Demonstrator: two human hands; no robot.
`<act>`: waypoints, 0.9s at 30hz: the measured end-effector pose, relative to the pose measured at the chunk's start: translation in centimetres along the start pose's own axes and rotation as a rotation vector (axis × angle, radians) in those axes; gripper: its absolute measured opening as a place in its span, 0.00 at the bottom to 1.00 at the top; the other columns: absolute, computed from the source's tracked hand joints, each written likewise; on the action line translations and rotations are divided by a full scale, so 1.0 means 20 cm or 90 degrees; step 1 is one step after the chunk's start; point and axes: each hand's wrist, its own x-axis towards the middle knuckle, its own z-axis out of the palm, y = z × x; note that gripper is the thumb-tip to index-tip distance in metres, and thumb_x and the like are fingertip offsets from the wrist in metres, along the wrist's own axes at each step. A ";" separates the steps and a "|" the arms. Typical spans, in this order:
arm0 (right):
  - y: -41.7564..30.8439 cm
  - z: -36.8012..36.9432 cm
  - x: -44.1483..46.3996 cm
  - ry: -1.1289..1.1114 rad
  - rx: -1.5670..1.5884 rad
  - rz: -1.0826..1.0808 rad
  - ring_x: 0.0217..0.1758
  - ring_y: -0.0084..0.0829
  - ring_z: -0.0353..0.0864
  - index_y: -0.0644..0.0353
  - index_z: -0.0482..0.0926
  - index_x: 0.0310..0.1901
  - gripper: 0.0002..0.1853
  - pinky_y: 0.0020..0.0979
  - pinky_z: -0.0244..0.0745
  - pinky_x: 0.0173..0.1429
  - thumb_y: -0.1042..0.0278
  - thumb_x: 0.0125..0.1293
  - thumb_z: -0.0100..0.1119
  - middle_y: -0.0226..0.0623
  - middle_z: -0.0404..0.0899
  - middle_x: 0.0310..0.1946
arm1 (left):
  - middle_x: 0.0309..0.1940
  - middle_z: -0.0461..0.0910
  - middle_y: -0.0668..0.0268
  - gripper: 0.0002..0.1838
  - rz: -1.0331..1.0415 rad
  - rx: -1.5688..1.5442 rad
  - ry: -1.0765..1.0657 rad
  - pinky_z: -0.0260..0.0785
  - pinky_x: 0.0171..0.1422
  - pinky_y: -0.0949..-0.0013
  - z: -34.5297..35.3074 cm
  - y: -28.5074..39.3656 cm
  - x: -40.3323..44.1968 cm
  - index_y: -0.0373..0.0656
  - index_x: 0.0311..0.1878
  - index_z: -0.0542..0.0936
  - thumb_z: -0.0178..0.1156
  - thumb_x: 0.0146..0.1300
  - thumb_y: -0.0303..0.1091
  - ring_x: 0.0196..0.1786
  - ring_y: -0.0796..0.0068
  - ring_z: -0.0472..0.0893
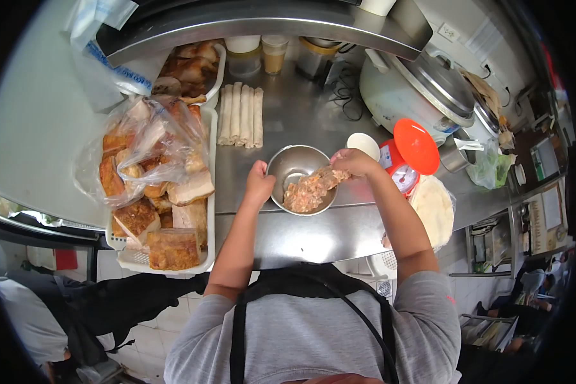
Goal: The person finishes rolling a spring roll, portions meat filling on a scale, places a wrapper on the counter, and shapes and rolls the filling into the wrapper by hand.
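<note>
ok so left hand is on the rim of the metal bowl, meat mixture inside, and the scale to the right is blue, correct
No, the scale to the right is red, not blue, per the head view. The left hand is on the rim of the metal bowl, meat mixture inside.

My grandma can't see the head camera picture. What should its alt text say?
A person's left hand holds a metal bowl by its rim, while the right hand touches the chunky pinkish mixture at its other edge. Pale rolls lie beyond the bowl, browned meat pieces to the left and a red scale to the right.
</note>
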 end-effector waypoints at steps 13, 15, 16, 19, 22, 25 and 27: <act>-0.03 -0.47 -0.35 0.111 0.304 -0.245 0.30 0.28 0.77 0.59 0.70 0.40 0.12 0.28 0.74 0.37 0.76 0.52 0.56 0.35 0.76 0.29 | 0.20 0.65 0.73 0.09 -0.010 -0.084 -0.011 0.57 0.25 0.76 0.16 0.06 -0.07 0.43 0.28 0.65 0.48 0.44 0.17 0.23 0.83 0.64; 0.02 -0.61 -0.39 0.332 0.137 -0.206 0.27 0.28 0.76 0.61 0.69 0.39 0.13 0.28 0.74 0.34 0.78 0.49 0.56 0.38 0.76 0.28 | 0.20 0.65 0.73 0.10 -0.006 -0.090 -0.011 0.57 0.25 0.77 0.16 0.07 -0.08 0.43 0.28 0.65 0.48 0.44 0.17 0.23 0.84 0.64; 0.08 -0.71 -0.39 0.332 0.073 -0.187 0.27 0.28 0.76 0.62 0.69 0.38 0.13 0.28 0.74 0.34 0.78 0.50 0.57 0.40 0.76 0.28 | 0.21 0.65 0.73 0.10 -0.003 -0.089 -0.007 0.57 0.26 0.77 0.17 0.07 -0.08 0.43 0.28 0.65 0.48 0.44 0.16 0.23 0.84 0.64; 0.19 -0.88 -0.39 0.400 -0.089 -0.133 0.25 0.30 0.77 0.65 0.70 0.36 0.11 0.29 0.73 0.31 0.74 0.51 0.59 0.44 0.77 0.29 | 0.22 0.66 0.73 0.10 0.000 -0.088 -0.007 0.57 0.27 0.78 0.18 0.07 -0.08 0.43 0.28 0.65 0.48 0.44 0.16 0.24 0.84 0.65; 0.22 -0.88 -0.43 0.541 -0.199 -0.113 0.25 0.31 0.77 0.68 0.72 0.35 0.12 0.31 0.73 0.29 0.70 0.54 0.60 0.46 0.77 0.26 | 0.22 0.66 0.73 0.09 -0.003 -0.084 0.000 0.58 0.27 0.78 0.19 0.07 -0.10 0.42 0.28 0.65 0.48 0.44 0.16 0.25 0.84 0.65; 0.23 -0.90 -0.47 0.590 -0.331 -0.148 0.26 0.31 0.78 0.68 0.73 0.38 0.14 0.31 0.73 0.29 0.66 0.55 0.59 0.47 0.77 0.25 | 0.22 0.66 0.73 0.09 0.003 -0.062 0.013 0.58 0.27 0.77 0.21 0.09 -0.11 0.42 0.28 0.65 0.48 0.44 0.16 0.25 0.84 0.65; 0.23 -0.91 -0.44 0.685 -0.442 -0.171 0.28 0.32 0.79 0.67 0.74 0.41 0.16 0.32 0.74 0.31 0.64 0.55 0.59 0.46 0.78 0.25 | 0.22 0.65 0.74 0.09 -0.003 -0.043 0.025 0.58 0.27 0.77 0.21 0.09 -0.13 0.43 0.28 0.65 0.48 0.44 0.16 0.25 0.84 0.64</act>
